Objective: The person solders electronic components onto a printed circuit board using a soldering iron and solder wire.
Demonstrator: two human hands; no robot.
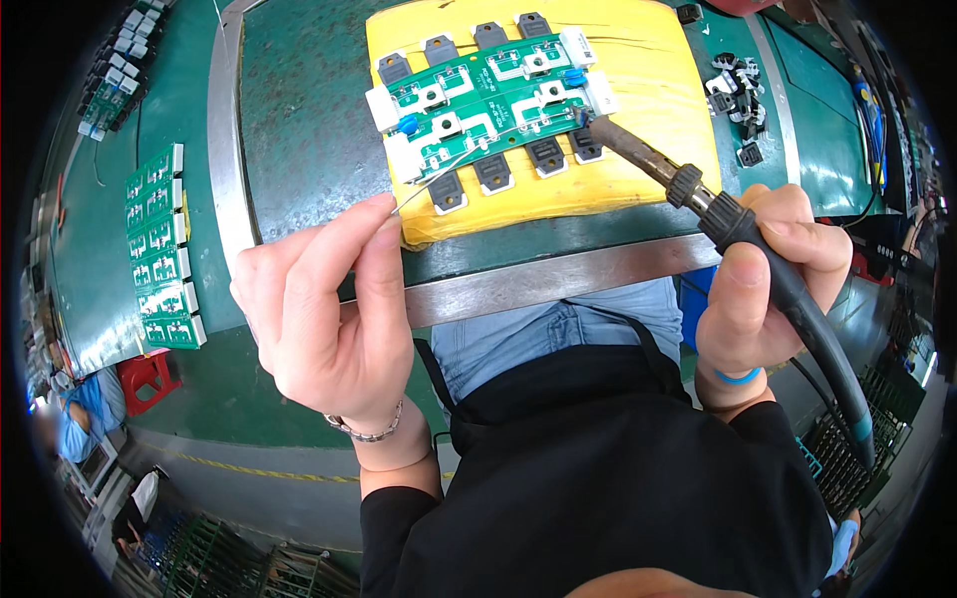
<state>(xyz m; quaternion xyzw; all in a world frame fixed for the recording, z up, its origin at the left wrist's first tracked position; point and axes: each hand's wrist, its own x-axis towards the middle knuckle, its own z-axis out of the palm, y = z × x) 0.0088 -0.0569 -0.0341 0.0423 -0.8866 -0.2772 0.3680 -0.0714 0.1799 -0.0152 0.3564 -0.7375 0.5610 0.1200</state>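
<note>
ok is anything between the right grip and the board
Only the iron held in the right grip, reaching to the right end of the board; nothing else visible stands between them. The wire from the left grip crosses the near edge, further left.

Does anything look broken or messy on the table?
The yellow pad under the circuit board looks creased, or maybe split, near its top right corner. Beside it, a heap of small parts lies jumbled, unlike the neat row of green boards at left. Nothing looks spilled.
</note>
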